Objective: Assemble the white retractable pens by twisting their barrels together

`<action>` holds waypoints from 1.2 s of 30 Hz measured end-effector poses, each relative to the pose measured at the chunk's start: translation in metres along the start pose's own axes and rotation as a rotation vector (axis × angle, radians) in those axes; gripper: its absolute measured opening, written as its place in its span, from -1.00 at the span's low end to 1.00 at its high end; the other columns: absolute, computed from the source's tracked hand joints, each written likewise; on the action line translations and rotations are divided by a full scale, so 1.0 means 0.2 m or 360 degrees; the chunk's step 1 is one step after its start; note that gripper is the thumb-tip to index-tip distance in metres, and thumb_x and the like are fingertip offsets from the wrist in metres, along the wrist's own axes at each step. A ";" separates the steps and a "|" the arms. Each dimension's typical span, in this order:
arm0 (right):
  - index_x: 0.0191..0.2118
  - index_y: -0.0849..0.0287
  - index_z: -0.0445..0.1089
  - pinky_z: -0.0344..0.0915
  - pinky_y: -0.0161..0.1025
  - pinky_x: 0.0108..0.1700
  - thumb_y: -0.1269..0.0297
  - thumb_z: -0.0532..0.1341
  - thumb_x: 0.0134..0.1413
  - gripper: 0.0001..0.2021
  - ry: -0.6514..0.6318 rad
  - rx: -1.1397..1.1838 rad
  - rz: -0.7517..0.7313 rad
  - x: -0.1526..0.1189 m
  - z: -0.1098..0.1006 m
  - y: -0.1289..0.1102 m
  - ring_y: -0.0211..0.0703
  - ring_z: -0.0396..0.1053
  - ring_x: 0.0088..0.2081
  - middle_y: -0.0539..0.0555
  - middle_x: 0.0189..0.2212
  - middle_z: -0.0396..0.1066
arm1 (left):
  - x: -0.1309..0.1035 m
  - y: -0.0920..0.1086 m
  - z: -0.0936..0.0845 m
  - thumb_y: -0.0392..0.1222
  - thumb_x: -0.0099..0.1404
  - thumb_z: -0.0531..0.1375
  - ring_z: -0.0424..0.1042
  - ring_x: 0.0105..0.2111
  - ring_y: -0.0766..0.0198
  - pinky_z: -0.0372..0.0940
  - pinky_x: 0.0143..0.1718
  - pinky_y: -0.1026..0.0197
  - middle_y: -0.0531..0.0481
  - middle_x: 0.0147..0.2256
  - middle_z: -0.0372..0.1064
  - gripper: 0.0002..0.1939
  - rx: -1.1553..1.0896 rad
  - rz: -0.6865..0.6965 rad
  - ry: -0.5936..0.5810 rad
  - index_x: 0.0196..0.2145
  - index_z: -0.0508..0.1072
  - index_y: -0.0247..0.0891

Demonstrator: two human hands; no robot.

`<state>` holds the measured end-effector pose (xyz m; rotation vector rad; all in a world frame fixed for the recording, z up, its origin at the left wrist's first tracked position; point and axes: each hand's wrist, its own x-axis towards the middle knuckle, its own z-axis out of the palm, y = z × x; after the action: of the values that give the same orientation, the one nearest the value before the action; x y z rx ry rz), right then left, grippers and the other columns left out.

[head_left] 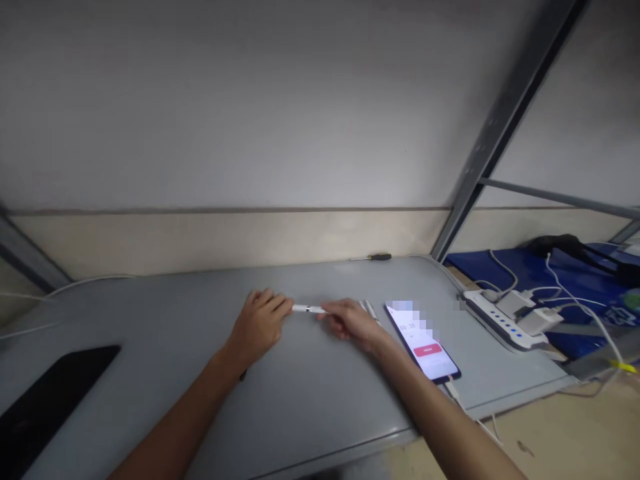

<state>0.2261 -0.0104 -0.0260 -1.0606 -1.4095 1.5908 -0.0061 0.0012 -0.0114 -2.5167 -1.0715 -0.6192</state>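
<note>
White pen (301, 308) is above the grey table (310, 400), where our left hand (261, 320) and right hand (353, 321) pinch its opposite ends, perhaps so that it stays steady and level between them.

Left hand: my left hand (261, 322) is bare, its back broad and smoothly rounded, with a row of knuckles (260, 295) raised along the far side.
Left wrist: my left wrist (234, 357) is bare and narrower than the hand; a small dark tip (243, 375) shows at its edge, and I cannot tell if I wear it or it lies behind.
Left forearm: my left forearm (193, 413) is uncovered, smooth, widening towards the near edge.
Right hand: my right hand (354, 322) is bare, with slim fingers (341, 309); the nails are too blurred to make out.
Right forearm: my right forearm (435, 413) is bare too, slender at the wrist and thicker at the near right.
</note>
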 end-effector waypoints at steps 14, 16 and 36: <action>-0.39 0.22 0.41 0.15 -0.35 -0.47 0.02 0.36 -0.05 -0.67 0.0266 0.0604 -0.0158 0.04 0.06 0.00 -0.30 0.26 -0.50 -0.03 -0.54 0.34 | 0.00 0.01 -0.01 -0.21 0.42 -0.01 0.35 -0.26 0.14 0.20 -0.19 0.08 -0.08 -0.29 0.45 -0.78 -0.0178 -0.0041 -0.0023 -0.19 0.43 -0.23; -0.34 0.21 0.41 0.28 -0.32 -0.33 0.03 0.40 -0.10 -0.66 0.0305 0.0993 -0.0182 0.04 0.06 -0.01 -0.26 0.37 -0.36 0.02 -0.39 0.40 | 0.00 0.01 -0.01 -0.13 0.40 0.02 0.38 -0.21 0.14 0.25 -0.14 0.07 -0.10 -0.22 0.45 -0.74 -0.0334 -0.0059 -0.0017 -0.07 0.40 -0.24; -0.03 -0.08 0.16 -0.33 -0.46 -0.63 0.12 0.27 0.13 -0.65 0.0253 0.1208 -0.0304 0.02 -0.04 -0.04 -0.43 -0.19 -0.66 -0.20 -0.59 0.02 | -0.06 -0.15 0.06 -0.23 0.30 0.01 0.37 -0.19 0.03 0.26 -0.15 0.01 -0.13 -0.26 0.42 -0.82 -0.0102 -0.0509 -0.0338 -0.24 0.40 -0.21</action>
<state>0.2314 -0.0032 -0.0197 -0.5575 -0.6662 1.6451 -0.0333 0.0192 -0.0245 -2.5284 -1.5745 -0.4801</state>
